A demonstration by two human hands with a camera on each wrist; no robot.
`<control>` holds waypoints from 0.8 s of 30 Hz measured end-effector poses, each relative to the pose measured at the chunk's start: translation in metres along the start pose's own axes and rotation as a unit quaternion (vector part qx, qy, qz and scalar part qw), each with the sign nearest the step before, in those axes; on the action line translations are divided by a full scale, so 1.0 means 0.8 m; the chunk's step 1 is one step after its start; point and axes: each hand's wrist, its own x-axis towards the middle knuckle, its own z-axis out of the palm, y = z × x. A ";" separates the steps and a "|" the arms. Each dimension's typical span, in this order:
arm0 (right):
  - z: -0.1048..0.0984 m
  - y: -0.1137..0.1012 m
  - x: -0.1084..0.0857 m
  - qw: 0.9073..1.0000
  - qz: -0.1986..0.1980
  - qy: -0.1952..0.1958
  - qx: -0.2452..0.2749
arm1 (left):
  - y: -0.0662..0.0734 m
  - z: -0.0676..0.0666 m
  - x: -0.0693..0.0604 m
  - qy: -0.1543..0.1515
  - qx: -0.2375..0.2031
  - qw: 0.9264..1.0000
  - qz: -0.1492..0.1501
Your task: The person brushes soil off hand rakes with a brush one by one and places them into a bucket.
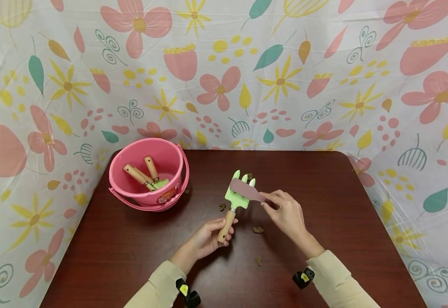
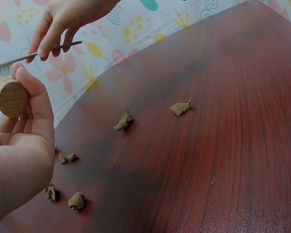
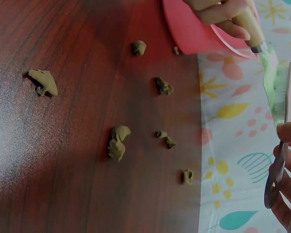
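Observation:
My left hand grips the wooden handle of a green three-pronged hand fork, holding it tilted above the table with its prongs pointing away. Between the thumb and fingers of my right hand is the handle of a mauve brush. The brush head lies across the fork's green metal; in the right wrist view, pale bristles face the fork. Below the hands, several brown clumps, dirt or clay-like, lie scattered, including a flat piece and a folded lump.
At the back left of the dark wooden table stands a pink bucket, its handle hanging down in front. Several wooden-handled tools lean inside, with green metal showing. A flower-patterned sheet hangs behind and along both sides.

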 end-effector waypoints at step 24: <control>-0.007 0.019 0.012 0.998 0.028 0.039 -0.034 | -0.003 -0.003 -0.007 -0.020 0.032 0.999 -0.010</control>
